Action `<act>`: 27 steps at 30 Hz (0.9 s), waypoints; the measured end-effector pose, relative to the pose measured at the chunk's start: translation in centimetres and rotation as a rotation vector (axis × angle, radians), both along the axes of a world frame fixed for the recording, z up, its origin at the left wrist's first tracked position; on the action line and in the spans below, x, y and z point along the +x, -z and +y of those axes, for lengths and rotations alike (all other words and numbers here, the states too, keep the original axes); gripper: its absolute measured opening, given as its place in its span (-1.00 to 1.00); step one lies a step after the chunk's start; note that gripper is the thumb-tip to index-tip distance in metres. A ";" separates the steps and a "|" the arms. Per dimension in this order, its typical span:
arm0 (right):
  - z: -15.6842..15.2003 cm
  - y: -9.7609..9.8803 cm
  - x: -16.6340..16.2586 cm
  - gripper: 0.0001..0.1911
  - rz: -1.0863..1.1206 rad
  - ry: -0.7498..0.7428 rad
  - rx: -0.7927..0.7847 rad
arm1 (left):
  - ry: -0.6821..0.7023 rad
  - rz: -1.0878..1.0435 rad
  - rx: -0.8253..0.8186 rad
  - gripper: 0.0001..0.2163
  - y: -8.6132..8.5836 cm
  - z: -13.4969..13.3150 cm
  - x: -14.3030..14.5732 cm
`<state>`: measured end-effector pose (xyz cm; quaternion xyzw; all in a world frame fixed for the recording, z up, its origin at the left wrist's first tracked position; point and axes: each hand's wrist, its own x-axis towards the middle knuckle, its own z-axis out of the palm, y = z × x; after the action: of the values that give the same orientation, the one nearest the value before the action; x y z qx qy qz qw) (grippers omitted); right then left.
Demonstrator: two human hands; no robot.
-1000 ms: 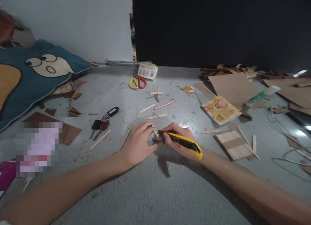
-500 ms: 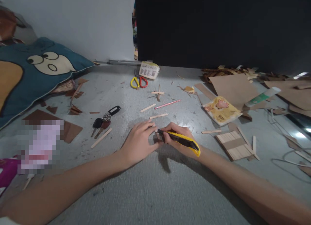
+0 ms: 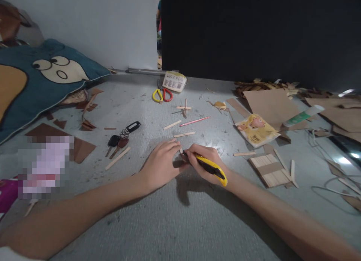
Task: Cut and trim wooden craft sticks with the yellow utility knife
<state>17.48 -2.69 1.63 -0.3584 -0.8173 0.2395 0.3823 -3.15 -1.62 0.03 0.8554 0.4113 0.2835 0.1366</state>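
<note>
Near the middle of the grey bench (image 3: 158, 223), the person's two hands are working close together over a small wooden stick (image 3: 181, 150). The left hand (image 3: 159, 165) is holding this stick against the bench, its fingers bending over the far end and its thumb reaching round to the near side; much of the stick is hiding between the hands. The right hand (image 3: 207, 161) is gripping a yellow-and-black cutter knife (image 3: 212, 167), its fingers closing narrowly around the front of the handle. The knife's tip is pointing at the stick, though whether it is touching the wood is too small to tell.

Just beyond the hands, two loose sticks are lying near a red-and-white striped rod (image 3: 195, 121), and farther off some crossed sticks (image 3: 184, 107) are resting before scissors (image 3: 162, 95) with yellow and red handles. To the left, a bunch of keys (image 3: 122, 139) is lying near another loose stick (image 3: 117, 158). To the right, a banded bundle of sticks (image 3: 271, 169) is sitting nearer the person than a yellow packet (image 3: 257, 129), while a glue stick (image 3: 301, 117) is leaning over brown cardboard (image 3: 265, 103).
</note>
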 end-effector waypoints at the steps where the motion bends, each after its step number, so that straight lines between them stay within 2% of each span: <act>1: 0.0 0.0 -0.1 -0.76 0.010 0.009 -0.008 | 0.004 0.007 -0.002 -0.59 0.0 0.0 0.0; 6: 0.3 0.2 -0.2 -0.72 0.029 0.006 -0.065 | 0.014 -0.001 -0.009 -0.65 -0.1 0.0 0.1; 15: 1.0 0.4 -0.2 -0.63 0.069 0.018 -0.158 | 0.007 -0.026 -0.075 -0.62 0.2 0.0 0.1; 21: 0.6 0.7 -0.4 -0.64 0.105 0.026 -0.142 | 0.028 -0.044 -0.045 -0.62 0.3 0.3 -0.2; 24: 0.6 1.0 -0.5 -0.63 0.211 0.097 -0.272 | 0.019 -0.075 -0.081 -0.54 -0.2 0.2 -0.2; 27: 1.4 1.3 -0.1 -0.65 0.551 0.131 -0.549 | -0.034 -0.179 -0.083 -0.50 -0.8 0.0 -0.3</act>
<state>17.40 -1.30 0.36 -0.4212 -0.5649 0.5114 0.4918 -3.46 -1.63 0.81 0.8133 0.4232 0.3437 0.2034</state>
